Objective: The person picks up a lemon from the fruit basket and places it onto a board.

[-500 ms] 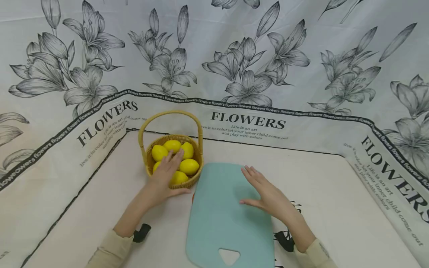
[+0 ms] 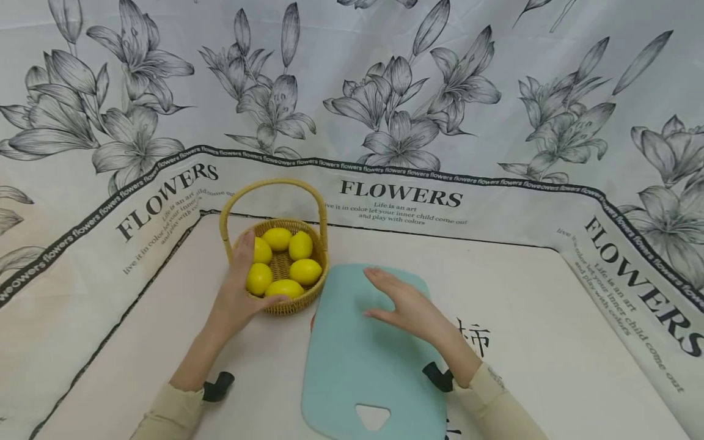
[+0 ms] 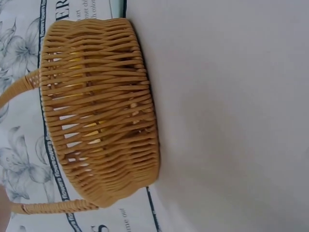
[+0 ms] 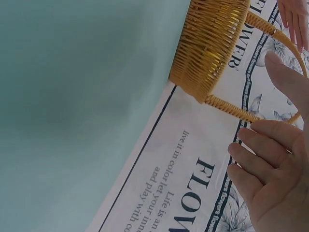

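A wicker basket (image 2: 286, 304) with a tall handle holds several yellow lemons (image 2: 305, 272). My left hand (image 2: 235, 293) is at the basket's near left side, fingers extended and thumb over the near rim; whether it touches is unclear. In the left wrist view the basket's woven side (image 3: 101, 111) fills the left part. My right hand (image 2: 412, 310) hovers above the light blue cutting board (image 2: 357, 360), fingers extended and thumb apart, holding nothing. The right wrist view shows that hand (image 4: 275, 174) with its fingers spread from the thumb, near the basket (image 4: 212, 48).
The board lies right of the basket and has a triangular hole. Something red shows at its left edge. Black characters (image 2: 474, 336) are on the white tabletop cloth (image 2: 528, 305). A flower-printed cloth (image 2: 407, 195) stands behind.
My left hand has moved left from over the lemons to the basket's side. My right hand has shifted left over the board. The view has moved slightly.
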The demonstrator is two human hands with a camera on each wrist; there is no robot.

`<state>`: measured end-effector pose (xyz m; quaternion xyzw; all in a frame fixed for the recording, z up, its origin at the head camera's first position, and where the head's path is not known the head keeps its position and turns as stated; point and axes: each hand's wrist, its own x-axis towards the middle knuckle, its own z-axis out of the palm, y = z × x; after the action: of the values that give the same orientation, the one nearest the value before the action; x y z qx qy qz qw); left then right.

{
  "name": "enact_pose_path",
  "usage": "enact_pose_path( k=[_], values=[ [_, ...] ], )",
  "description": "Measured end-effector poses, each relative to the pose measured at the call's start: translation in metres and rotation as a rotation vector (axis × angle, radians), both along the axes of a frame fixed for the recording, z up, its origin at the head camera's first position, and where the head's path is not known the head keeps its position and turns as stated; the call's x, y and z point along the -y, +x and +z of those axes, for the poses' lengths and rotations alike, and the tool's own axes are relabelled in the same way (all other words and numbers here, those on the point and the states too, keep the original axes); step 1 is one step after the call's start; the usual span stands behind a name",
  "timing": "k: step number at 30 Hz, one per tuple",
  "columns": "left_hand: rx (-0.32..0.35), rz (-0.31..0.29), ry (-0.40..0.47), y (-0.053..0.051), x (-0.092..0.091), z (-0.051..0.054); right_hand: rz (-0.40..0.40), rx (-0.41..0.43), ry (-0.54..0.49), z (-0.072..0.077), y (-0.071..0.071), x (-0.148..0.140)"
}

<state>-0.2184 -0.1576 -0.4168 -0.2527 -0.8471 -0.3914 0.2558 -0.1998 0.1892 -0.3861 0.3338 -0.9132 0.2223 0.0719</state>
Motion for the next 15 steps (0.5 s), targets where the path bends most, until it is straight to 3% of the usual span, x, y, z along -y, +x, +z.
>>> enact_pose_path(
  k=[9,11,15],
  values=[
    [-0.053,0.107,0.125,-0.002,0.011,-0.004,0.019,0.061,0.003,0.010,-0.015,0.023],
    [-0.022,0.129,0.154,-0.002,0.012,-0.005,0.027,0.059,0.007,0.012,-0.020,0.028],
    [0.123,0.187,0.259,-0.004,0.015,-0.007,0.053,0.058,0.004,0.016,-0.029,0.040]
  ],
)
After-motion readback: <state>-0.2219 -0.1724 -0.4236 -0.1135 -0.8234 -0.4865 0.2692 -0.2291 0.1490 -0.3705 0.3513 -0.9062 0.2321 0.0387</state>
